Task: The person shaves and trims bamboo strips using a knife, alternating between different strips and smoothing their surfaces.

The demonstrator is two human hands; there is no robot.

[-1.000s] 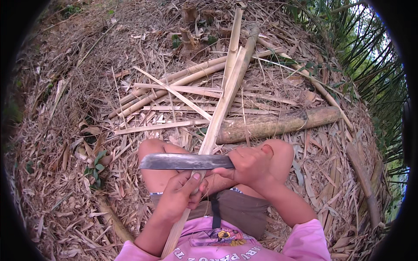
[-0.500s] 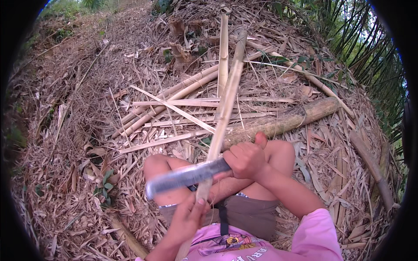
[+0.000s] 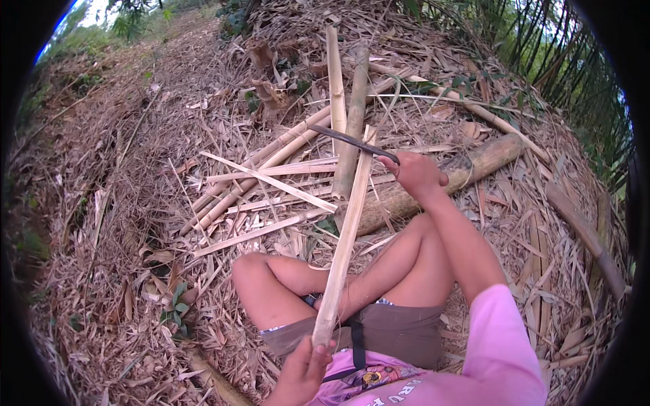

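A long, pale split bamboo strip (image 3: 344, 254) slants away from my lap, its far end over the pieces on the ground. Low in the view, my left hand (image 3: 306, 369) is closed round its near end, thumb on top. Farther out, my right hand (image 3: 414, 174) grips the handle of a machete (image 3: 352, 140). Its dark blade points left, seen nearly edge-on, and crosses the strip close to the far tip. Whether the edge touches the wood or only passes over it, I cannot tell.
Beyond my crossed legs lies a thick bamboo log (image 3: 474, 169). Several split strips (image 3: 271, 177) and round poles (image 3: 291, 145) cross one another on dry leaf litter. A long pole (image 3: 586, 237) curves along the right. Cut stumps (image 3: 271, 95) stand at the back, with bamboo stems (image 3: 562, 74) at far right.
My right hand has swung the machete from near my lap out to the strip's far end. My left hand has drawn the strip lower, toward me, and the blade has turned edge-on.
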